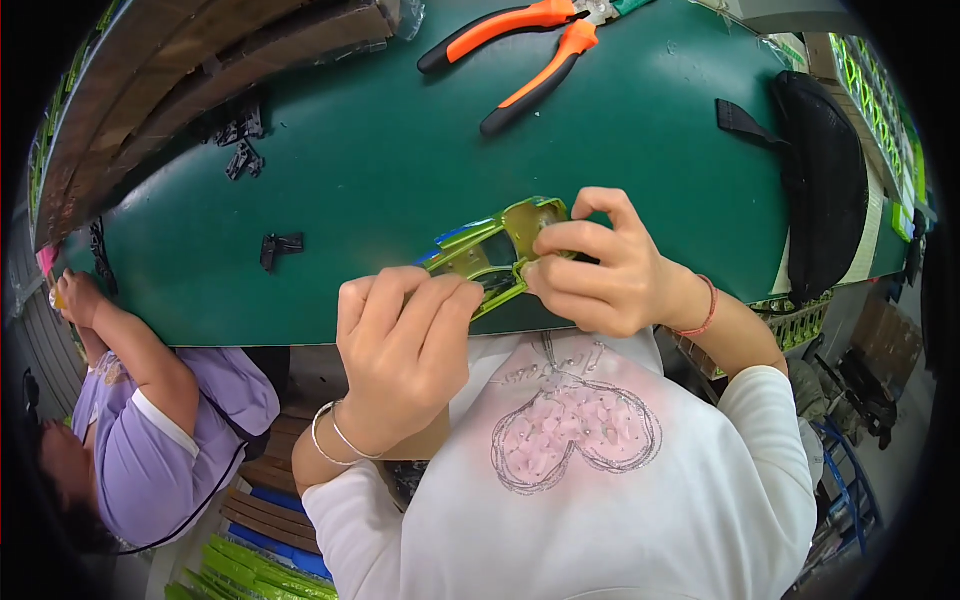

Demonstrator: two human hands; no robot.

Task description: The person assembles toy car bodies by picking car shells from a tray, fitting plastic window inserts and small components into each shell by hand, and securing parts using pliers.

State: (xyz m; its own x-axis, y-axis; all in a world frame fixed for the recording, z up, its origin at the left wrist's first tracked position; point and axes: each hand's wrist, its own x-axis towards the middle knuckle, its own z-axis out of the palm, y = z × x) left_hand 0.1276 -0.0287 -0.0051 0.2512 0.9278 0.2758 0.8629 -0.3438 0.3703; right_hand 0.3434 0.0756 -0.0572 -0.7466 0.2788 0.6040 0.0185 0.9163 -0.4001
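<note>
Frame (pixel 525 228), green, gripped between left hand (pixel 402 335) and right hand (pixel 608 272), cardboard box (pixel 215 70) at upper left, its inside unclear

- Frame (pixel 466 264) above the near part of the surface (pixel 640 110), left fingers (pixel 425 300) at its left end, right fingers (pixel 580 238) at its right
- Pliers (pixel 535 98) beyond the frame, on the far side of the surface
- Small part (pixel 283 249) on the surface, left of the frame and apart from it
- Cluster of pieces (pixel 243 160) farther out and left, near the box (pixel 200 80) at the far left
- Pouch (pixel 825 190) at the right end, its strap (pixel 745 122) pointing left
- Co-worker (pixel 150 430) by the left end
- Stacked panels (pixel 260 575) below surface level, left of the wearer's sleeve (pixel 350 530)
</note>
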